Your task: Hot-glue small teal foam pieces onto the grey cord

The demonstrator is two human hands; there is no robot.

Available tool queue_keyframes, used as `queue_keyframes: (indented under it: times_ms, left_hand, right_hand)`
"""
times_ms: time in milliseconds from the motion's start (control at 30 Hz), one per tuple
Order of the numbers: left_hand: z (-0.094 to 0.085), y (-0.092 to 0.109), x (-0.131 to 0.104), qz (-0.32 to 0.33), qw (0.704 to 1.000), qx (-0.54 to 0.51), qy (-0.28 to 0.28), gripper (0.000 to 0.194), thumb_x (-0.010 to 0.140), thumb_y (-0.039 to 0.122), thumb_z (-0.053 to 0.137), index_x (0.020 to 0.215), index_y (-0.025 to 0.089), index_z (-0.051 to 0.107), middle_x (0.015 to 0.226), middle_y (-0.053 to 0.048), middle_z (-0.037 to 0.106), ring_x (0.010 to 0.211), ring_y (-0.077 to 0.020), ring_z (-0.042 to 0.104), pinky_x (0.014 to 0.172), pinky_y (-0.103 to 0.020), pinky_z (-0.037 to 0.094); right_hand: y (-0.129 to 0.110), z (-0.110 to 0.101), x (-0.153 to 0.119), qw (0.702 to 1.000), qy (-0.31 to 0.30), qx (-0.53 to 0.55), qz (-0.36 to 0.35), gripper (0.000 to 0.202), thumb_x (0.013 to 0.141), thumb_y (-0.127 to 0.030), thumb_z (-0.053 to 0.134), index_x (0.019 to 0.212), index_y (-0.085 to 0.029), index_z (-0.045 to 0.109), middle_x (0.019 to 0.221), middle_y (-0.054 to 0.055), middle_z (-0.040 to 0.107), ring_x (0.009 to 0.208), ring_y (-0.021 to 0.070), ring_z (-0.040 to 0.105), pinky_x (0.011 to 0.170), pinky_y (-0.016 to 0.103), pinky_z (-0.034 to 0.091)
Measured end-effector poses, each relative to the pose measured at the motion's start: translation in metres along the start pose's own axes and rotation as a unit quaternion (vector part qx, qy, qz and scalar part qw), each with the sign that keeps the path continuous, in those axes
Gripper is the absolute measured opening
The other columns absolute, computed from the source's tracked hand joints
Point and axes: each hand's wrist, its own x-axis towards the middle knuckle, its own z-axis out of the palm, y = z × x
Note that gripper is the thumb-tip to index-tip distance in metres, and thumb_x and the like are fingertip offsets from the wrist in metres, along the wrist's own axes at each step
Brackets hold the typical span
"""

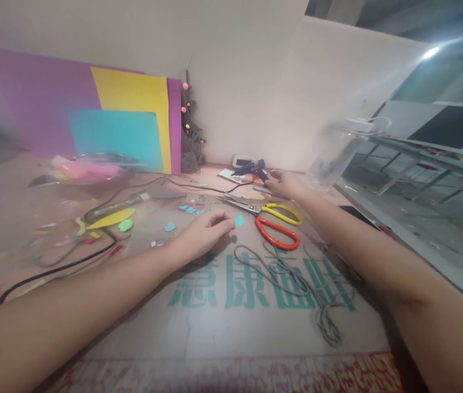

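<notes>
My left hand (212,229) is closed in a pinch, low over the printed sheet, with a small round turquoise piece (239,220) at its fingertips. Stretched out toward the wall, my right hand (283,183) has its fingers curled at the handle of a dark blue glue gun (259,168); the contact is partly hidden. Between my hands lie scissors (256,208) with one yellow and one red handle loop, blades pointing left. Several turquoise cut-outs, among them a heart (169,226), are scattered left of the scissors. A grey cord (292,278) lies looped in front.
Purple, yellow and turquoise sheets (116,134) lean on the wall at left. Nearby are a power strip (116,204), a black cable (63,267), a yellow leaf shape (112,218) and scraps. A clear plastic container (331,153) stands at right, by the table edge.
</notes>
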Motion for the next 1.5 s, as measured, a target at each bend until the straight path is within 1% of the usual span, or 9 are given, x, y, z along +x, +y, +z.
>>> queue_keyframes:
  times_ms: [200, 300, 400, 500, 833, 933, 1067, 1267, 1500]
  left_hand:
    - [0.000, 0.006, -0.001, 0.005, 0.999, 0.043, 0.011, 0.028, 0.085, 0.038, 0.051, 0.066, 0.018, 0.048, 0.061, 0.002, 0.051, 0.056, -0.0106, 0.044, 0.054, -0.023, 0.034]
    - [0.000, 0.008, -0.002, -0.009, 0.999, 0.042, 0.010, 0.028, 0.086, 0.039, 0.051, 0.066, 0.019, 0.048, 0.059, 0.003, 0.050, 0.051, -0.0101, 0.042, 0.049, -0.023, 0.032]
    - [-0.001, 0.003, -0.001, 0.023, 0.998, 0.047, 0.018, 0.030, 0.086, 0.040, 0.052, 0.065, 0.019, 0.048, 0.060, 0.002, 0.050, 0.056, -0.0110, 0.045, 0.054, -0.023, 0.035]
    - [-0.002, -0.002, 0.001, 0.031, 0.998, 0.056, 0.015, 0.031, 0.087, 0.040, 0.053, 0.065, 0.019, 0.049, 0.061, 0.003, 0.050, 0.058, -0.0112, 0.045, 0.055, -0.023, 0.034]
    - [-0.001, 0.006, -0.001, 0.023, 0.998, 0.062, 0.012, 0.028, 0.085, 0.038, 0.052, 0.064, 0.019, 0.049, 0.059, 0.002, 0.051, 0.057, -0.0117, 0.044, 0.053, -0.024, 0.033]
    - [-0.001, 0.006, -0.002, 0.011, 0.998, 0.056, 0.004, 0.028, 0.085, 0.041, 0.052, 0.068, 0.019, 0.050, 0.058, 0.003, 0.050, 0.053, -0.0108, 0.042, 0.049, -0.023, 0.031]
    - [0.001, 0.004, -0.002, 0.000, 0.999, 0.039, -0.008, 0.027, 0.084, 0.041, 0.052, 0.069, 0.019, 0.049, 0.058, 0.004, 0.049, 0.051, -0.0099, 0.042, 0.048, -0.022, 0.031]
    - [0.001, 0.005, -0.003, 0.005, 0.999, 0.038, -0.035, 0.026, 0.084, 0.042, 0.053, 0.071, 0.019, 0.052, 0.059, 0.002, 0.052, 0.054, -0.0123, 0.048, 0.050, -0.023, 0.034]
    - [0.001, 0.003, -0.004, 0.007, 0.998, 0.062, -0.031, 0.025, 0.085, 0.041, 0.052, 0.073, 0.019, 0.054, 0.061, 0.002, 0.054, 0.056, -0.0129, 0.048, 0.052, -0.024, 0.033]
  right_hand:
    - [-0.016, -0.036, -0.074, 0.991, 0.019, 0.000, -0.135, 0.020, 0.089, -0.033, 0.063, 0.099, -0.019, 0.073, 0.108, 0.009, 0.074, 0.101, 0.0245, 0.066, 0.093, 0.039, 0.048]
    - [-0.031, -0.051, -0.112, 0.978, -0.080, 0.023, -0.189, 0.016, 0.089, -0.032, 0.062, 0.090, -0.023, 0.075, 0.095, 0.005, 0.075, 0.090, 0.0206, 0.067, 0.086, 0.035, 0.050]
    - [-0.042, -0.057, -0.143, 0.910, -0.264, 0.030, -0.319, 0.019, 0.094, -0.031, 0.059, 0.103, -0.026, 0.074, 0.099, 0.003, 0.073, 0.091, 0.0178, 0.066, 0.084, 0.031, 0.050]
    - [-0.046, -0.051, -0.157, 0.866, -0.327, 0.000, -0.377, 0.025, 0.097, -0.023, 0.054, 0.114, -0.026, 0.072, 0.104, 0.004, 0.069, 0.092, 0.0163, 0.063, 0.081, 0.030, 0.048]
    - [-0.038, -0.017, -0.152, 0.883, -0.267, 0.095, -0.374, 0.015, 0.098, -0.024, 0.051, 0.090, -0.020, 0.063, 0.105, 0.007, 0.061, 0.098, 0.0170, 0.057, 0.088, 0.033, 0.048]
    - [-0.044, -0.015, -0.156, 0.911, -0.212, 0.234, -0.265, 0.014, 0.100, -0.028, 0.047, 0.090, -0.020, 0.052, 0.116, 0.010, 0.065, 0.082, 0.0133, 0.060, 0.075, 0.031, 0.052]
    - [-0.052, -0.008, -0.153, 0.898, -0.177, 0.386, -0.113, 0.012, 0.096, -0.032, 0.051, 0.091, -0.022, 0.046, 0.080, -0.001, 0.068, 0.047, 0.0074, 0.048, 0.047, 0.022, 0.043]
    - [-0.053, 0.004, -0.141, 0.942, -0.127, 0.283, -0.131, 0.015, 0.086, -0.025, 0.062, 0.101, -0.020, 0.064, 0.081, 0.001, 0.072, 0.067, 0.0130, 0.066, 0.064, 0.027, 0.054]
    - [-0.052, 0.001, -0.147, 0.962, -0.055, 0.226, -0.144, 0.014, 0.089, -0.028, 0.058, 0.089, -0.020, 0.070, 0.075, 0.000, 0.070, 0.051, 0.0108, 0.056, 0.052, 0.026, 0.048]
